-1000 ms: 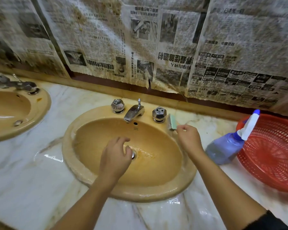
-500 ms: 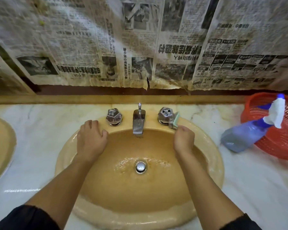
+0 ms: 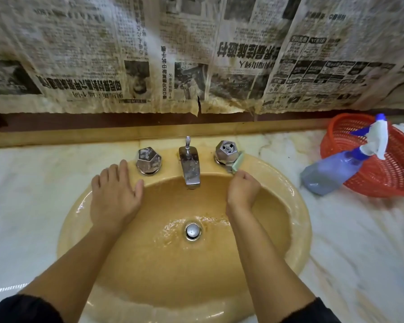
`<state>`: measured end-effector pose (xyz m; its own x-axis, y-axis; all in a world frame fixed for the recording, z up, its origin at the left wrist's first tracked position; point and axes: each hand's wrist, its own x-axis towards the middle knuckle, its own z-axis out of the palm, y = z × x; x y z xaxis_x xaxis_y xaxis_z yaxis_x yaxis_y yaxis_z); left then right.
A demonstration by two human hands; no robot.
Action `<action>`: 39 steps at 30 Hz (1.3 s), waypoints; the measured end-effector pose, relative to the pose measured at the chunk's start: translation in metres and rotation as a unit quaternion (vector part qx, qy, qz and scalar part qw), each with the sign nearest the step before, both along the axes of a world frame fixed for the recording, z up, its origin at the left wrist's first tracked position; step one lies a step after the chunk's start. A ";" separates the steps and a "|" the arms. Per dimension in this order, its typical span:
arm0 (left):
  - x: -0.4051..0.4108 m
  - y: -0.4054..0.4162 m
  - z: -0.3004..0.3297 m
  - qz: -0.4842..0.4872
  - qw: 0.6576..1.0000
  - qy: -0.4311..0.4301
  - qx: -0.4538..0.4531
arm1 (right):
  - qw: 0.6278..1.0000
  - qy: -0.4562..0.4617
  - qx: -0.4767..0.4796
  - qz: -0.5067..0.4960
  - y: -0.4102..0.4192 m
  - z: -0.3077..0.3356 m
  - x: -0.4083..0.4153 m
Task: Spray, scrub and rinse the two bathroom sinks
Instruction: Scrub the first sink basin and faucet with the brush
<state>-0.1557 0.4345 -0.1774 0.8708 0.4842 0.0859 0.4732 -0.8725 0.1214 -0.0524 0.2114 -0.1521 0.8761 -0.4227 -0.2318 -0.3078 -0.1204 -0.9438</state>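
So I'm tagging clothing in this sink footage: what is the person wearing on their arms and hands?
Both hands are bare: no gloves, rings or watch show on the left hand or right hand. Dark, black-looking sleeves sit pushed up, leaving both forearms uncovered.

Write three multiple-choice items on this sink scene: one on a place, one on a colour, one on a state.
1. Where does the spray bottle lie?
A. in the sink
B. leaning on the basket
C. upright by the spout

2. What colour is the basket?
A. red
B. green
C. white

3. What is the left hand doing?
A. gripping the scrubber
B. turning a knob
C. lying flat on the sink rim

Key: 1 B, its nozzle rests across the basket edge. 2 A, red mesh. 3 C, straight fingers; the right hand holds the scrubber.
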 end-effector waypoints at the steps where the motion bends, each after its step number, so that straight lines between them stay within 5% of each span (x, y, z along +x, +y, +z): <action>1: 0.000 0.000 0.000 -0.001 1.000 0.002 0.003 | 1.000 -0.002 -0.006 -0.009 0.001 0.002 0.007; 8: -0.001 0.001 0.002 -0.006 1.000 0.010 0.010 | 0.977 -0.013 -0.171 0.128 -0.054 0.012 -0.034; 12: -0.002 0.000 0.002 -0.003 1.000 0.011 0.013 | 0.850 -0.061 -0.420 0.311 -0.089 0.034 -0.032; 16: -0.001 0.002 -0.002 -0.004 1.000 0.007 0.018 | 0.766 -0.076 -0.501 0.395 -0.087 0.039 0.003; 26: 0.001 0.004 -0.004 -0.007 1.000 0.006 0.022 | 0.815 -0.082 -0.418 0.394 -0.079 0.024 0.010; 39: 0.001 0.004 -0.004 -0.008 1.000 0.002 0.012 | 0.836 -0.079 -0.433 0.329 -0.005 0.025 0.000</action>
